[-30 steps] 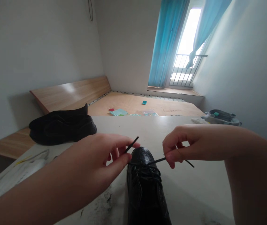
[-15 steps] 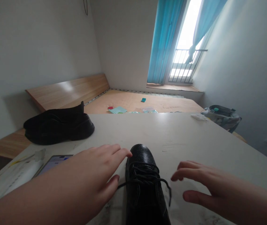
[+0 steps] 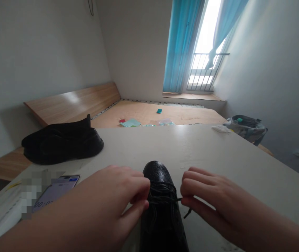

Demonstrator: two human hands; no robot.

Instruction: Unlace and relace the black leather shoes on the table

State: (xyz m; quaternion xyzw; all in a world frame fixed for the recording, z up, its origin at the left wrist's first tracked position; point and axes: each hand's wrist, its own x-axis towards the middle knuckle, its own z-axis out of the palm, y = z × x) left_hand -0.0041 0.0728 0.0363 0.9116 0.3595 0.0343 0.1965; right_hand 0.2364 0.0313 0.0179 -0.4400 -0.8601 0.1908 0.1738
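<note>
A black leather shoe (image 3: 162,224) lies in front of me on the white table, its toe pointing away. Thin black shoelaces (image 3: 162,196) cross over its upper. On the shoe's right side, my right hand (image 3: 204,196) pinches one lace between thumb and fingers, and the lace's loose tip hangs below the thumb. Against the left side, my left hand (image 3: 128,196) has its fingers curled and its thumb at the other lace's end. That grip is partly hidden by the hand itself.
A second black shoe (image 3: 62,141) stands at the table's far left. A phone (image 3: 57,190) with a lit screen lies beside my left forearm. At the back right are a white packet (image 3: 221,129) and a grey bag (image 3: 247,127). Behind the table is a bed board (image 3: 138,108) with small items.
Both hands have moved in toward the laces and their fingers have closed. My right hand has taken hold of the right lace, which was lying loose. The view has shifted slightly.
</note>
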